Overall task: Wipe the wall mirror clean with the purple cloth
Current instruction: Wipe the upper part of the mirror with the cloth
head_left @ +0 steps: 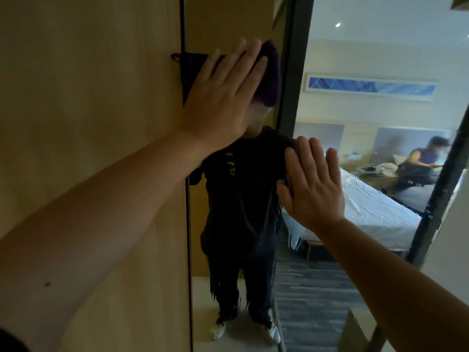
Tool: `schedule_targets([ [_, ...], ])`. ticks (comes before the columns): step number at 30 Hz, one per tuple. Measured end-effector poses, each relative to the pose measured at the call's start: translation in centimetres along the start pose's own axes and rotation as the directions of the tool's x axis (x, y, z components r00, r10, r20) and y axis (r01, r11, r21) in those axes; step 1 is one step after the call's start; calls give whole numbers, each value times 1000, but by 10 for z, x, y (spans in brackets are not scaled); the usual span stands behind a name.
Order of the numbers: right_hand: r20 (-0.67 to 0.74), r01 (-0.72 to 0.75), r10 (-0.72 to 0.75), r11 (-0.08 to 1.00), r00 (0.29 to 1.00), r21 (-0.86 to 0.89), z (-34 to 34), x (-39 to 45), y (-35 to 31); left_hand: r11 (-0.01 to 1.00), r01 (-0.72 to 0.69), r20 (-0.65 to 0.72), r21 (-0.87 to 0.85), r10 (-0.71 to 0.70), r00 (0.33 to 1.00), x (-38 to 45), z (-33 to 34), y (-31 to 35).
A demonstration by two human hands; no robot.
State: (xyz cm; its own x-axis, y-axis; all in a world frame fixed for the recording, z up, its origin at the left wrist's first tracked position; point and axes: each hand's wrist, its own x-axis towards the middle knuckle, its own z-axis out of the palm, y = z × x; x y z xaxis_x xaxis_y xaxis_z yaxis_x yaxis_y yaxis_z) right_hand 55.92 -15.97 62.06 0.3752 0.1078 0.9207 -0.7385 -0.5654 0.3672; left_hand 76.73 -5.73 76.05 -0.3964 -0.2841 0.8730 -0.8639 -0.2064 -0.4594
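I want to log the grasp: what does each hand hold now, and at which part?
Nothing is gripped. The left hand presses the purple cloth flat against the mirror with straight fingers, covering its left part. The right hand lies open on the glass.

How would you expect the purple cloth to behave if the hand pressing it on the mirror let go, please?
The purple terry cloth looks soft and floppy: it bunches past the flat left hand. Only that palm seems to pin it against the tall dark-framed wall mirror, so it would probably drop. Its fuzzy pile likely drags rather than slips on glass.
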Motion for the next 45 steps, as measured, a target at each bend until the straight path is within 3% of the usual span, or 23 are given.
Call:
schedule_targets([
  [9,-1,-6,6,1000,1000,31,1,-1,1,969,-238,193,-64,246,950,-265,43,124],
  [12,25,-16,15,999,1000,47,-3,-1,1,971,-232,214,-64,241,947,-306,45,145],
  [17,104,-30,13,986,994,162,-25,3,10,968,-167,203,-187,205,958,-286,28,138],
  [21,212,-111,82,985,974,132,-51,-10,48,965,-7,95,-262,33,995,-217,4,119],
  [24,287,-164,154,986,945,10,-59,-22,86,977,71,-59,-203,-84,995,-123,-13,89],
  [28,272,-94,96,995,957,-22,-52,-28,103,995,57,-189,-78,-71,979,19,-33,62],
  [32,227,-78,80,997,971,-18,-41,-31,107,998,67,-137,15,-65,988,91,-31,62],
  [35,159,-50,48,999,986,8,-32,-35,113,1000,10,-30,27,-9,999,74,-1,70],
  [39,45,-29,27,999,999,34,-21,-40,112,1000,25,-15,12,-25,1000,19,17,87],
  [45,10,-17,17,999,1000,45,-18,-43,115,987,-145,16,-74,146,989,-118,39,153],
])
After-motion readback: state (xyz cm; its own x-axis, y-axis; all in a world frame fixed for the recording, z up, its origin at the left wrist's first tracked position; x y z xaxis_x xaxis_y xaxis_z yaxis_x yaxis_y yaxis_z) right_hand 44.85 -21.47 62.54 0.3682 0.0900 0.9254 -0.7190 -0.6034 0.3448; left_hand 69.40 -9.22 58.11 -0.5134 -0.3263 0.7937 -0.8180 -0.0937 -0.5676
